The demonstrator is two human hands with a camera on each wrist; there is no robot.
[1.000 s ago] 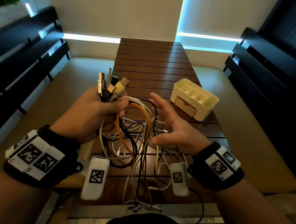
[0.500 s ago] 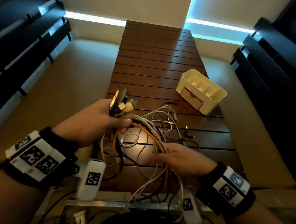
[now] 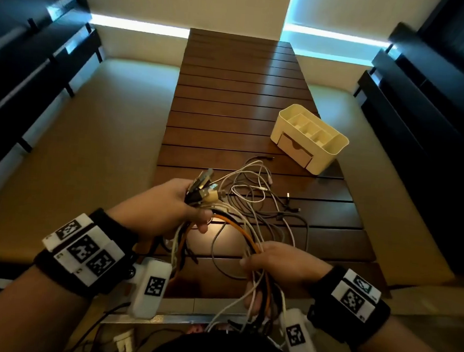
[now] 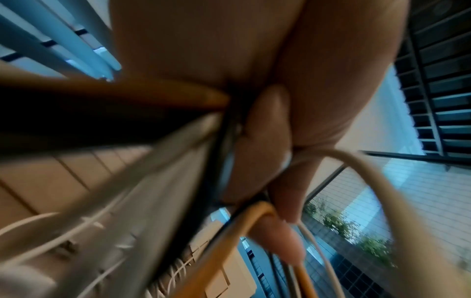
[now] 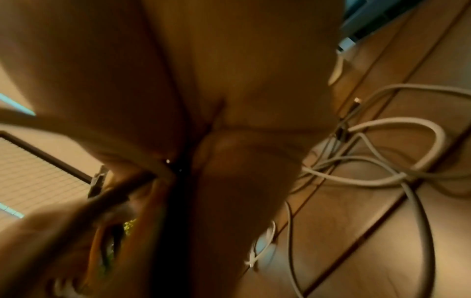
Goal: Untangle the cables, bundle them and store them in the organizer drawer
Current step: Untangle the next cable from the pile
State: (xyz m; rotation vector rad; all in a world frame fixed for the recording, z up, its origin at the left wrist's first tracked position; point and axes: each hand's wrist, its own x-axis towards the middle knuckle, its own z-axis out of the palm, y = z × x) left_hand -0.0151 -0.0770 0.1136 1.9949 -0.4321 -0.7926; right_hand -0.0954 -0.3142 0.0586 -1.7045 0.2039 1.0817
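Observation:
A tangle of white, grey, black and orange cables (image 3: 253, 205) lies partly on the near end of the slatted wooden table (image 3: 236, 99). My left hand (image 3: 173, 207) grips a bunch of their plug ends (image 3: 203, 190), held just above the table's left side. My right hand (image 3: 277, 264) grips the same cables lower down, orange cable (image 3: 238, 230) among them, near the table's front edge. In the left wrist view my fingers (image 4: 262, 145) curl round the orange cable (image 4: 257, 213) and white strands. A cream organizer (image 3: 310, 137) with its drawer (image 3: 294, 150) shut stands at the right.
Loose cable loops (image 5: 382, 157) spread over the slats between my hands and the organizer. Dark benches (image 3: 26, 79) run along both sides of the table. More cables and a white plug (image 3: 124, 343) lie on the floor below the table's front edge.
My right hand, open beside the cables a second ago, has dropped toward the table's front edge and closed round the strands. The left hand has lowered with the plug ends.

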